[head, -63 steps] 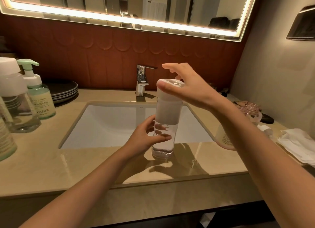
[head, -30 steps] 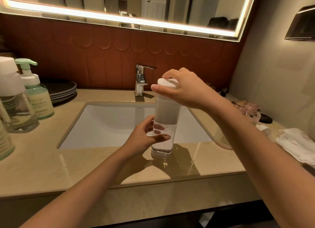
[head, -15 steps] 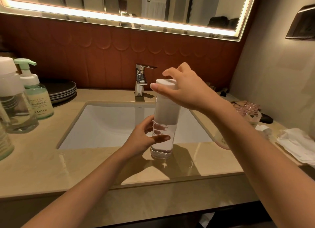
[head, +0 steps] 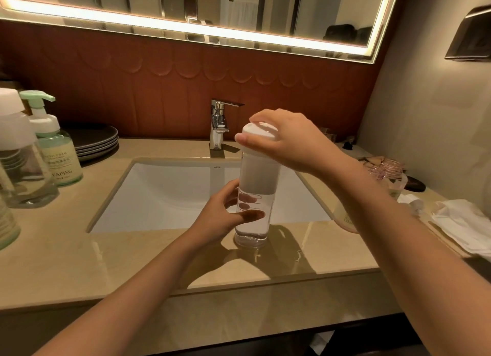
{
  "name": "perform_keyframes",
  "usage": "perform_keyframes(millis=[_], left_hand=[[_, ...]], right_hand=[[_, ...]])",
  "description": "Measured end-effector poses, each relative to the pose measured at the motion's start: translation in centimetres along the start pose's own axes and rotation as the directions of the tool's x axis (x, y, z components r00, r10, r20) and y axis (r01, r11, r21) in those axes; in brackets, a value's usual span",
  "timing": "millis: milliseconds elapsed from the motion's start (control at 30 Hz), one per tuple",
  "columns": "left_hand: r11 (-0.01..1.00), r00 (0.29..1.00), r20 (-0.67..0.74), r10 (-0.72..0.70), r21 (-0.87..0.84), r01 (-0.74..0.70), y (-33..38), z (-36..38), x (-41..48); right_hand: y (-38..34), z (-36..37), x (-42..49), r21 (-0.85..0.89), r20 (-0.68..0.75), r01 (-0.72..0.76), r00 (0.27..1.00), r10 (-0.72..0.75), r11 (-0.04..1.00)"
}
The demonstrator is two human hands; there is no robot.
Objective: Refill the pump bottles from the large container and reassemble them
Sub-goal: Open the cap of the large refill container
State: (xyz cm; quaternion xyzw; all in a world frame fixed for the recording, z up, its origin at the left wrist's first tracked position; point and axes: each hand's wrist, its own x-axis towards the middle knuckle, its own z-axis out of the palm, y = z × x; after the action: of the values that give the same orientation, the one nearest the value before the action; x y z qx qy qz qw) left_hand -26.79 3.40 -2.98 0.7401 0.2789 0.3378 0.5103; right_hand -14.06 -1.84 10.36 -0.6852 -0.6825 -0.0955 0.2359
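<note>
Clear below and frosted white above, the tall bottle (head: 255, 196) stands upright on the beige stone worktop (head: 66, 262), on the strip just in front of the sink (head: 172, 190) and toward the sink's right half; the left hand (head: 225, 212) grips its lower part, the fingers curled round the far side and showing through the clear wall, the thumb across the near side; the right hand (head: 289, 143) comes from above and holds the white cap (head: 259, 132) that sits on the bottle's top, thumb and fingers curled round its rim; behind the sink stands a chrome tap (head: 219, 124); left of the sink stand a green pump bottle (head: 57, 153) and, just beside it at the picture's edge, a large clear container (head: 21, 164) with a white top; dark plates (head: 93, 140) are stacked behind the pump bottle; right of the sink lie a crumpled white cloth (head: 465, 222) and a pink glass piece (head: 390, 169), too blurred to tell further.
</note>
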Motion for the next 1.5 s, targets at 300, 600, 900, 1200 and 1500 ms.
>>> perform_keyframes(millis=[300,600,900,1200,1500], left_hand=[[1.000,1.000,-0.007,0.006,-0.003,-0.006,-0.3,-0.1,0.2],[1.000,1.000,0.020,0.015,-0.013,-0.014,-0.3,-0.3,0.3],[0.998,0.998,0.020,0.058,-0.040,-0.058,0.5,1.4,1.9],[0.991,0.994,0.074,0.076,-0.114,-0.067,1.4,7.9,7.0],[0.981,0.996,0.082,0.045,-0.192,-0.029,2.9,12.7,15.4]], right_hand=[[0.1,-0.9,-0.4,0.246,0.020,0.050,0.998,-0.056,0.968],[1.2,0.9,-1.0,0.328,-0.288,0.019,0.954,0.080,0.944],[7.7,2.3,-8.3,0.412,-0.399,-0.136,0.862,0.313,0.901],[15.6,3.9,-16.1,0.313,-0.303,-0.433,0.798,0.521,0.845],[20.5,5.4,-17.8,0.139,-0.165,-0.625,0.750,0.641,0.768]])
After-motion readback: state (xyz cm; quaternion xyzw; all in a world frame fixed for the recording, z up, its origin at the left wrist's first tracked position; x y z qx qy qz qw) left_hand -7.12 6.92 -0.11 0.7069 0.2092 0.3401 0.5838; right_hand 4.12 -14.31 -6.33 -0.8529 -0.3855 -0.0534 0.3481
